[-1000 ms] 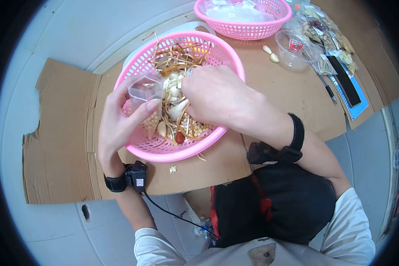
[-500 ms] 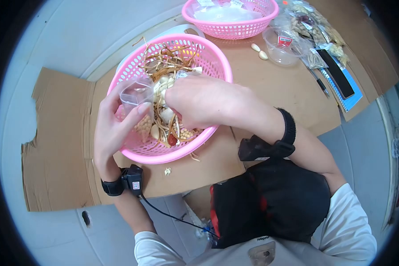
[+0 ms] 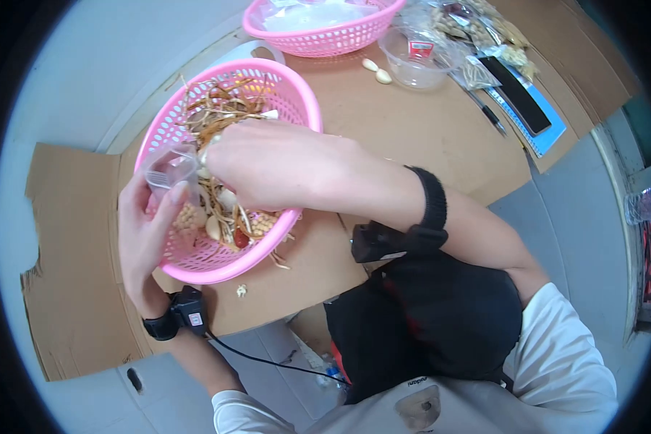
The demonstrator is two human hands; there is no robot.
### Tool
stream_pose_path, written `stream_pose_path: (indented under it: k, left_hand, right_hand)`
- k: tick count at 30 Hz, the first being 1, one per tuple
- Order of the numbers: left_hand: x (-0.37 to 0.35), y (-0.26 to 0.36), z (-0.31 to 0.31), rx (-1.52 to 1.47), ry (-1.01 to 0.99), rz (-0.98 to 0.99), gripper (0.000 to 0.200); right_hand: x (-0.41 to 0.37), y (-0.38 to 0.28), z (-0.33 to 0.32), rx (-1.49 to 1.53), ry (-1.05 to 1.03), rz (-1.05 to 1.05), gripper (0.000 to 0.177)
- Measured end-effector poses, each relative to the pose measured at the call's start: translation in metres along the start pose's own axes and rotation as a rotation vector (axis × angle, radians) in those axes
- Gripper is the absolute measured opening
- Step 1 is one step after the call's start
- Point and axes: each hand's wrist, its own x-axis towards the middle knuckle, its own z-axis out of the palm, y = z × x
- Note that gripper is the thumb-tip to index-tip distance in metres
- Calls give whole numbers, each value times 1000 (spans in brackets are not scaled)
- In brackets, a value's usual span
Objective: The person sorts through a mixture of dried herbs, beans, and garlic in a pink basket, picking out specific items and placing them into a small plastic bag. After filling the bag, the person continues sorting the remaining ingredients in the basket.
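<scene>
Two bare hands meet at a pink basket (image 3: 226, 275). The left hand (image 3: 143, 235) sits at the basket's left side, its grip closed on a plastic bag (image 3: 170, 163), thumb on the near face, the other fingers largely hidden. The bag is upright over the basket with its mouth apparently parted, presumably so that anything dropped lands inside the rim. Beans (image 3: 188, 217) show at its lower part; whether within or behind the film cannot be told. The right hand (image 3: 264, 159) lies knuckles up over the basket, fingertips down among the contents and screened; how wide its grip is, and what it has hold of, cannot be told. Tangled roots (image 3: 213, 112) occupy the far side; a red date (image 3: 240, 239) lies nearer.

The surface is cardboard (image 3: 412, 137), creased and torn along its left edge. Beyond stand a second basket (image 3: 318, 48) and a tub (image 3: 419, 72), two pale pieces (image 3: 383, 77) beside it. At right lie packets (image 3: 477, 29), a pen (image 3: 493, 119) and a black slab (image 3: 513, 94) on a notebook (image 3: 550, 134), probably kept aside to give the right arm room. Pale panels (image 3: 58, 101) bound the room at left.
</scene>
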Motion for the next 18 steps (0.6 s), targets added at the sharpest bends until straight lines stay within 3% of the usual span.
stream_pose_path:
  k: [2, 8, 18]
  left_hand:
    - [0, 0, -1, 32, -31, 6, 53]
    - [-2, 4, 0, 56, 23, 35, 53]
    - [-3, 2, -1, 48, 21, 36, 57]
  right_hand:
    - [-1, -2, -1, -13, -53, 28, 13]
    - [-5, -1, 6, -43, 42, 49, 12]
    - [-5, -5, -4, -126, -152, 26, 18]
